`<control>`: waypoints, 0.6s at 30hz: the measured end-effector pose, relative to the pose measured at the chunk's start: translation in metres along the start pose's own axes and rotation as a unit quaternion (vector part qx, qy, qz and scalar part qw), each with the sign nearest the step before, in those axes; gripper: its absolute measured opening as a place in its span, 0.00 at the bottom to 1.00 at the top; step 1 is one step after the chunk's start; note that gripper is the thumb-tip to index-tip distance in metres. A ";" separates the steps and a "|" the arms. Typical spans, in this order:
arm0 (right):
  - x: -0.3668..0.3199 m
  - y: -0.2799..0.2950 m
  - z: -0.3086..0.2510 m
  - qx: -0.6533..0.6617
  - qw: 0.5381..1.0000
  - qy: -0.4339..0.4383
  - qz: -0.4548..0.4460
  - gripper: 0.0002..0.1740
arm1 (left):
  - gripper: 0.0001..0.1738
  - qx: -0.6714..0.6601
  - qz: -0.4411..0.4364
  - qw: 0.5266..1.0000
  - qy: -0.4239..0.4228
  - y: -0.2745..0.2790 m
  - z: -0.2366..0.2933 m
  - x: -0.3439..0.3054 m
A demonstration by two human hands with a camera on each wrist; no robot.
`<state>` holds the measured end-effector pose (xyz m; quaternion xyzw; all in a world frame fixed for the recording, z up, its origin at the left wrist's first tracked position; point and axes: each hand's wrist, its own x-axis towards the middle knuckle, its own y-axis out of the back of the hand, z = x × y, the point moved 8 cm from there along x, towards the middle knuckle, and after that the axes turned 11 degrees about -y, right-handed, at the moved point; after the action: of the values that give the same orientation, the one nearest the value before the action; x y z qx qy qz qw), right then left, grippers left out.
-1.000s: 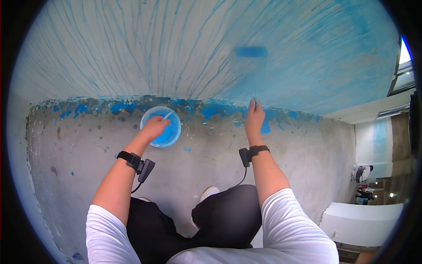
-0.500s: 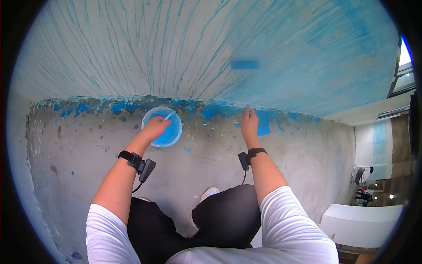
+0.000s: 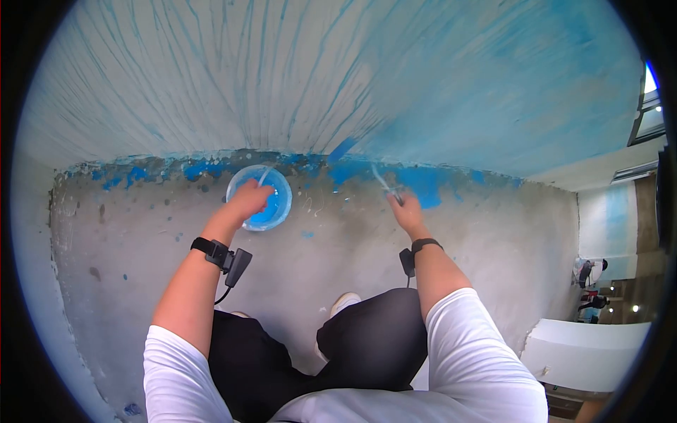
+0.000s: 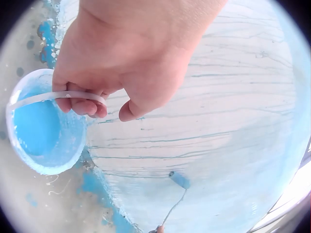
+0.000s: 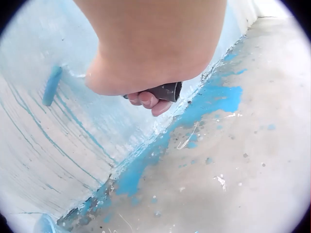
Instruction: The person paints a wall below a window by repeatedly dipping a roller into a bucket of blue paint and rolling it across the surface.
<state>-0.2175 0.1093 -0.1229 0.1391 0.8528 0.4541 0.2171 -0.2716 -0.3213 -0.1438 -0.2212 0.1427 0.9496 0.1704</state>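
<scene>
My left hand [image 3: 249, 200] grips the white handle [image 4: 39, 100] of a plastic bucket [image 3: 288, 202], its fingers curled beneath it. Blue paint lies inside the bucket, which is by the foot of the wall. In my right hand [image 3: 410, 211] is a paint roller, held by its dark handle [image 5: 169, 91]. The blue roller head [image 5: 52, 86] is at the lower wall, tilted, at the border between painted blue and white streaked with drips. A thin metal frame joins head and handle, as the left wrist view shows. The palm hides part of the grip.
The wall [image 3: 282, 84] rises ahead, its right part covered in blue. Blue splashes [image 3: 423, 185] run along the floor edge. My knees [image 3: 374, 338] and shoes are below the hands. Far right, people [image 3: 589, 271] and a white low block [image 3: 585, 352] appear.
The roller head has come down the wall and to the left, turning from level to slanted. My right hand has drawn lower, while the left stays at the bucket.
</scene>
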 end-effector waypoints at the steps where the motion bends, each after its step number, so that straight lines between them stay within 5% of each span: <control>1: -0.003 -0.010 -0.007 -0.057 0.997 0.016 -0.057 0.29 | 0.23 -0.018 -0.015 1.000 0.005 -0.005 0.004 -0.004; 7: -0.004 -0.068 -0.033 -0.040 0.957 -0.039 -0.285 0.31 | 0.22 -0.059 -0.042 0.997 0.017 -0.005 0.000 -0.002; 13: -0.026 -0.091 -0.083 -0.145 0.912 -0.004 -0.383 0.32 | 0.18 -0.040 -0.018 0.999 0.013 0.010 0.002 -0.007; 16: -0.041 -0.094 -0.124 -0.170 0.913 0.100 -0.357 0.30 | 0.16 0.029 0.010 1.000 0.005 0.021 -0.016 0.003; 18: -0.041 -0.111 -0.130 -0.169 0.904 0.151 -0.362 0.29 | 0.17 0.242 0.028 0.967 -0.081 0.031 -0.014 0.012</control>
<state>-0.2510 -0.0621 -0.1417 -0.2880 0.7777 0.4970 0.2552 -0.2884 -0.3509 -0.1557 -0.0913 0.3597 0.9061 0.2032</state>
